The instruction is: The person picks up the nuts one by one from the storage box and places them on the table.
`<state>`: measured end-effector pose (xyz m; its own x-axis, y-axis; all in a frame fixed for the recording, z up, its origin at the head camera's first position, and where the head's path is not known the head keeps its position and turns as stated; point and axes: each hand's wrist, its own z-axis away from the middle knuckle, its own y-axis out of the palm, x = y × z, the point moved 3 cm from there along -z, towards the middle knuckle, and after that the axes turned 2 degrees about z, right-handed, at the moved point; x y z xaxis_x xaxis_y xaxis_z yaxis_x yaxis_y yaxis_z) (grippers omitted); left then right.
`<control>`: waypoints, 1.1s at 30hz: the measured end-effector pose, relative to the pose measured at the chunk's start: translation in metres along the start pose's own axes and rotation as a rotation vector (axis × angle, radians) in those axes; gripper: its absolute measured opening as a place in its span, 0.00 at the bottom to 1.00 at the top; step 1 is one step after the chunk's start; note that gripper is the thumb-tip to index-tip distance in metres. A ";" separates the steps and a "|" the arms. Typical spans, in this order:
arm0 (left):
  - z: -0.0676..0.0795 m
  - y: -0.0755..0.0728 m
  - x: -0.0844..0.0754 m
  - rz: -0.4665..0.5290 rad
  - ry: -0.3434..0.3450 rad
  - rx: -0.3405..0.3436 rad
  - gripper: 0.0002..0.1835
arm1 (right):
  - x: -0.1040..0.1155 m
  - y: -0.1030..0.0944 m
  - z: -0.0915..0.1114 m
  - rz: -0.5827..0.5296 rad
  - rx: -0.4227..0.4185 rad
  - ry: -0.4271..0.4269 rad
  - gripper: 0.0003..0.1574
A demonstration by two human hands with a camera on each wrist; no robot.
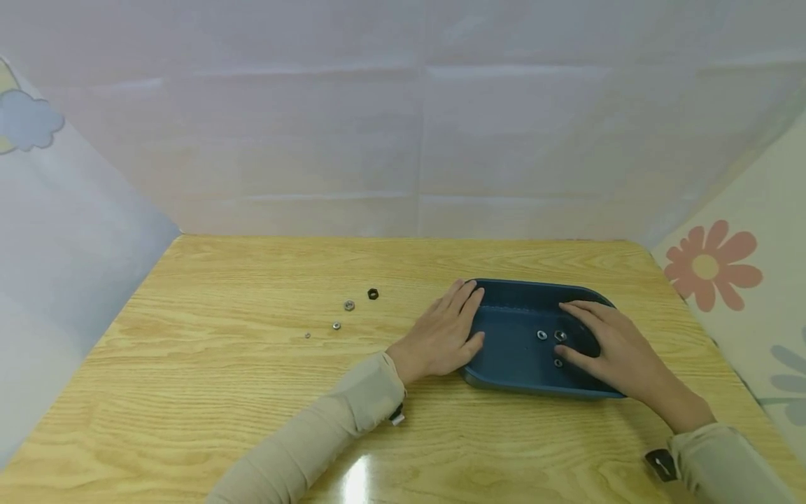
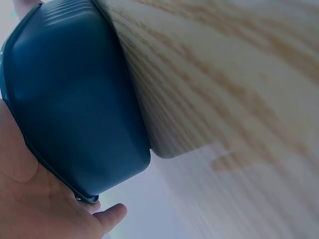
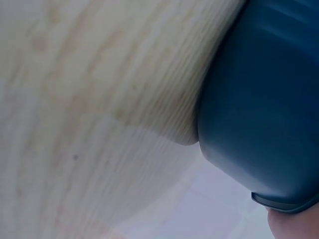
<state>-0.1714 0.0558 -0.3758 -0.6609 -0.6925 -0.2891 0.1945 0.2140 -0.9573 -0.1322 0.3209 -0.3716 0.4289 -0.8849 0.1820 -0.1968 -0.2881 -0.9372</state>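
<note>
A dark blue plastic tray [image 1: 510, 378] stands on the wooden table, and both hands are at its ends. My left hand [image 1: 441, 336] rests across the left rim with fairly straight fingers; the left wrist view has its palm against the tray's edge [image 2: 75, 114]. Over the right rim lies my right hand [image 1: 607, 346], thumb and fingers spread above the tray's inside. In the tray are a silver hex nut [image 1: 560, 336] close to the right fingertips, another small nut [image 1: 541, 335] left of it, and one [image 1: 557, 362] below the thumb.
Left of the tray, a black hex nut [image 1: 373, 294], a silver nut [image 1: 349, 306], a smaller nut [image 1: 336, 325] and a tiny one [image 1: 308, 335] lie in a slanting row on the table [image 1: 208, 378]. A pale cloth wall [image 1: 327, 140] borders the back.
</note>
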 end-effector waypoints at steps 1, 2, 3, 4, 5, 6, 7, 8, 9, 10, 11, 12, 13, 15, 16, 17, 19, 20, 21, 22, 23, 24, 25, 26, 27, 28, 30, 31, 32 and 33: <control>0.000 0.000 0.000 -0.002 0.001 -0.001 0.36 | 0.000 0.000 0.000 0.006 -0.002 -0.003 0.45; 0.000 0.000 0.000 -0.003 0.003 -0.002 0.36 | 0.001 0.001 0.000 0.010 0.000 -0.002 0.44; 0.000 0.000 0.000 -0.004 0.003 -0.002 0.36 | 0.001 0.001 0.000 0.014 0.003 -0.001 0.43; 0.000 0.000 0.000 -0.006 0.003 -0.001 0.36 | 0.001 0.001 0.000 0.020 0.010 0.004 0.42; 0.000 0.000 0.000 -0.009 0.004 -0.001 0.36 | 0.002 0.001 -0.001 0.025 0.020 0.011 0.41; 0.000 0.000 0.000 -0.009 0.005 0.000 0.36 | 0.002 0.001 -0.001 0.032 0.031 0.019 0.40; 0.000 0.000 0.000 -0.009 0.005 0.002 0.36 | 0.002 0.001 -0.001 0.038 0.043 0.027 0.39; 0.000 0.000 0.000 -0.010 0.004 0.005 0.36 | 0.002 0.002 -0.001 0.044 0.057 0.035 0.39; 0.000 0.000 0.000 -0.010 0.003 0.007 0.36 | 0.002 0.002 -0.001 0.054 0.069 0.039 0.38; 0.000 0.000 0.000 -0.009 0.002 0.009 0.36 | 0.002 0.003 -0.001 0.066 0.079 0.041 0.37; 0.000 0.000 0.000 -0.008 0.001 0.010 0.36 | 0.002 0.003 -0.001 0.077 0.086 0.040 0.37; 0.000 0.000 0.000 -0.007 0.000 0.012 0.36 | 0.001 0.004 -0.001 0.087 0.094 0.037 0.36; -0.001 0.000 0.000 -0.005 0.000 0.011 0.36 | 0.001 0.004 -0.001 0.098 0.099 0.033 0.36; -0.001 0.000 0.000 -0.002 0.000 0.007 0.36 | 0.002 0.004 -0.001 0.123 0.105 0.021 0.34; -0.001 0.000 0.000 -0.001 0.000 0.006 0.35 | 0.002 0.004 -0.001 0.133 0.110 0.015 0.33; -0.001 0.000 0.000 0.000 0.000 0.005 0.35 | 0.002 0.004 -0.001 0.140 0.116 0.012 0.33; -0.001 0.000 0.000 0.002 0.002 0.003 0.35 | 0.003 0.004 -0.001 0.155 0.126 0.004 0.31; -0.001 0.000 0.000 0.003 0.003 0.002 0.35 | 0.003 0.004 -0.001 0.161 0.135 0.002 0.30; -0.001 0.000 0.000 0.003 0.004 0.001 0.35 | 0.003 0.004 -0.001 0.167 0.143 0.001 0.29; -0.001 -0.001 0.000 0.002 0.005 0.000 0.35 | 0.002 0.004 -0.001 0.172 0.149 -0.001 0.28; -0.001 -0.001 0.000 0.002 0.007 0.000 0.35 | 0.002 0.004 -0.001 0.175 0.153 -0.002 0.28; -0.001 -0.001 0.000 0.001 0.008 0.000 0.35 | 0.002 0.005 -0.001 0.177 0.158 -0.003 0.27; -0.001 -0.001 0.000 0.001 0.009 0.000 0.35 | 0.002 0.005 -0.001 0.179 0.160 -0.006 0.26; -0.001 -0.001 0.000 0.000 0.010 -0.001 0.35 | 0.002 0.005 -0.001 0.180 0.160 -0.008 0.26; -0.001 -0.001 0.000 -0.001 0.010 0.000 0.35 | 0.002 0.005 -0.001 0.181 0.158 -0.012 0.25; -0.001 -0.001 0.000 -0.001 0.010 0.001 0.35 | 0.002 0.005 -0.001 0.179 0.155 -0.014 0.25; -0.001 -0.001 0.000 0.000 0.009 0.003 0.35 | 0.002 0.005 0.000 0.175 0.149 -0.017 0.23; -0.001 -0.001 0.000 0.001 0.008 0.005 0.35 | 0.002 0.005 0.000 0.172 0.145 -0.018 0.22; 0.000 -0.001 0.000 0.002 0.007 0.006 0.35 | 0.002 0.005 0.000 0.170 0.143 -0.019 0.20; 0.000 -0.001 0.000 0.003 0.006 0.007 0.35 | 0.002 0.005 0.000 0.167 0.143 -0.019 0.19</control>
<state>-0.1715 0.0562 -0.3751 -0.6648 -0.6875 -0.2923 0.2016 0.2116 -0.9563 -0.1325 0.3177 -0.3754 0.4171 -0.9087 0.0160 -0.1404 -0.0818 -0.9867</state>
